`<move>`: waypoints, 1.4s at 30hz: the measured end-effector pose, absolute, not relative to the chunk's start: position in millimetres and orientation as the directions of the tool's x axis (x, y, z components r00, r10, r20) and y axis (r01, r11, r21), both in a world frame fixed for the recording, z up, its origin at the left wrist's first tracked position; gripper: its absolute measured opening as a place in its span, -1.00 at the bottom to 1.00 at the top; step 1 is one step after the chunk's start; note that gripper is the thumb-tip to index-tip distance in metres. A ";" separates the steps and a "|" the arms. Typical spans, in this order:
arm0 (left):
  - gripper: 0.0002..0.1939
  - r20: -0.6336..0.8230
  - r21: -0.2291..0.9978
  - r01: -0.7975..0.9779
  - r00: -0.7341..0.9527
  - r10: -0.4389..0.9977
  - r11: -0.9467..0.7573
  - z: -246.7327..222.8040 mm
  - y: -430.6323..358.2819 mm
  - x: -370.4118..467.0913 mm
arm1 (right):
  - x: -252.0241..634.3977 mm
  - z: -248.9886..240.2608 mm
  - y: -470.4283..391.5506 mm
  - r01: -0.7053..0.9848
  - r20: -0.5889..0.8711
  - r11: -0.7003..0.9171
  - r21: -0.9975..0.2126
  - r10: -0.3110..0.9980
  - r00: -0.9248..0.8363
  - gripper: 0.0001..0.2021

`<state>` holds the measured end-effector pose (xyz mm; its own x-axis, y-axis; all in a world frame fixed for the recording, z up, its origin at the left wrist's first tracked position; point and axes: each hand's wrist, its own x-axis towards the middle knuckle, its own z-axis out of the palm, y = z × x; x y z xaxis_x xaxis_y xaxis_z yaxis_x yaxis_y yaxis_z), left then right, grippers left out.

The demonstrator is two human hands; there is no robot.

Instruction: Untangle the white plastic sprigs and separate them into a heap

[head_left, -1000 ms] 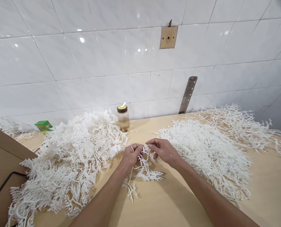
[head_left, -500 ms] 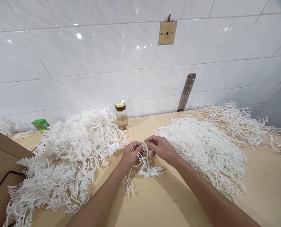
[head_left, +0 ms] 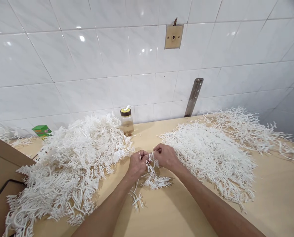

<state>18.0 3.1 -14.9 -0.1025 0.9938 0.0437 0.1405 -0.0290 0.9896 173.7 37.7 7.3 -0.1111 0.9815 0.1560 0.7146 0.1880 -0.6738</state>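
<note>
Near the middle of the wooden table (head_left: 176, 204), my left hand (head_left: 138, 162) pinches a white branched strand piece (head_left: 150, 168), part of which hangs below the fingers onto the tabletop. My right hand (head_left: 164, 156) is closed at the right side of the same piece, its thumb and fingertips pressed together on a thin white strand. A large heap of white branched pieces (head_left: 75, 158) lies left of my hands. Another flatter white pile (head_left: 211, 151) spreads out on the right. One small loose end (head_left: 136, 199) rests below my left hand.
A bottle with a yellow and black lid (head_left: 127, 122) stands near the tiled wall (head_left: 100, 59). Farther left are a green box (head_left: 41, 131) and a brown carton (head_left: 3, 171). More white strands (head_left: 248, 126) lie at the back right. A metal bracket (head_left: 194, 97) leans by the wall.
My hands have moved slightly apart and a little lower in the view. The white piece between them has shifted downward.
</note>
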 end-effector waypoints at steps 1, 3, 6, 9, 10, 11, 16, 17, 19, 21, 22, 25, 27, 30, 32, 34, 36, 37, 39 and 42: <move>-0.88 0.037 0.992 0.120 -0.102 0.994 -0.025 -16.3 3.5 17.5 | 178.3 4.9 42.1 0.729 0.162 0.136 -0.671 0.986 -0.035 -0.84; -0.87 0.007 0.997 0.082 -0.098 0.995 0.001 -17.8 4.2 16.7 | 189.1 0.5 50.8 0.727 0.197 0.116 -0.677 0.980 0.027 -0.85; -0.84 -0.041 0.999 0.031 -0.074 0.996 0.043 -16.5 4.8 16.5 | 200.9 -2.9 58.6 0.667 0.227 0.125 -0.735 0.972 0.068 -0.85; -0.79 -0.047 0.999 -0.002 -0.058 0.997 0.047 -13.1 4.2 17.0 | 201.1 -0.2 56.3 0.649 0.278 0.164 -0.743 0.958 0.076 -0.83; -0.78 -0.041 0.999 0.000 -0.056 0.998 0.041 -12.0 3.9 17.1 | 199.0 2.1 53.6 0.648 0.289 0.191 -0.737 0.956 0.048 -0.82; -0.77 -0.036 0.999 0.005 -0.053 0.998 0.036 -11.1 3.4 17.3 | 196.2 5.0 50.4 0.645 0.285 0.220 -0.732 0.958 -0.002 -0.81; -0.80 -0.014 0.999 0.042 -0.068 0.998 0.017 -8.9 1.4 18.4 | 181.0 17.2 34.8 0.582 0.216 0.341 -0.738 0.937 -0.275 -0.76; -0.81 -0.012 0.998 0.056 -0.075 0.997 0.016 -9.1 1.2 18.7 | 179.1 17.7 33.0 0.581 0.227 0.355 -0.732 0.932 -0.282 -0.78; -0.84 -0.009 0.996 0.088 -0.086 0.996 0.017 -10.1 1.1 19.3 | 176.9 16.8 31.2 0.600 0.261 0.377 -0.706 0.925 -0.274 -0.82; -0.86 0.002 0.994 0.105 -0.095 0.996 0.008 -11.7 1.2 19.5 | 176.1 14.4 30.7 0.635 0.300 0.406 -0.657 0.914 -0.274 -0.83; -0.86 0.011 0.994 0.109 -0.097 0.995 -0.001 -12.4 1.3 19.5 | 175.9 13.1 30.8 0.653 0.315 0.422 -0.629 0.906 -0.282 -0.83; -0.88 0.044 0.992 0.121 -0.109 0.993 -0.031 -13.2 1.4 19.1 | 174.6 10.4 30.8 0.698 0.319 0.431 -0.572 0.901 -0.295 -0.82; -0.88 0.059 0.989 0.144 -0.112 0.992 -0.042 -12.5 1.4 18.8 | 173.3 10.4 30.4 0.713 0.287 0.395 -0.579 0.918 -0.275 -0.83; -0.87 0.078 0.980 0.189 -0.110 0.991 -0.056 -11.1 1.3 19.0 | 171.4 11.8 28.8 0.714 0.235 0.349 -0.607 0.937 -0.258 -0.83; -0.86 0.090 0.976 0.205 -0.106 0.990 -0.067 -10.6 1.5 19.5 | 170.1 12.4 26.8 0.726 0.241 0.350 -0.591 0.936 -0.255 -0.84; -0.86 0.095 0.975 0.211 -0.103 0.990 -0.071 -10.8 1.6 19.8 | 167.9 11.8 24.0 0.753 0.266 0.370 -0.544 0.927 -0.264 -0.84; -0.87 0.097 0.974 0.213 -0.104 0.990 -0.073 -11.7 1.7 19.8 | 165.1 9.9 21.8 0.782 0.290 0.405 -0.474 0.910 -0.296 -0.84; -0.87 0.098 0.975 0.212 -0.105 0.990 -0.074 -12.3 1.6 19.7 | 163.8 8.6 21.5 0.797 0.298 0.418 -0.435 0.903 -0.311 -0.84; -0.88 0.100 0.975 0.207 -0.097 0.990 -0.078 -14.1 1.6 19.2 | 162.6 5.8 23.1 0.837 0.301 0.408 -0.365 0.902 -0.309 -0.84; -0.90 0.078 0.979 0.196 -0.065 0.995 -0.064 -17.7 2.3 18.6 | 167.6 2.3 31.4 0.881 0.301 0.303 -0.363 0.933 -0.197 -0.83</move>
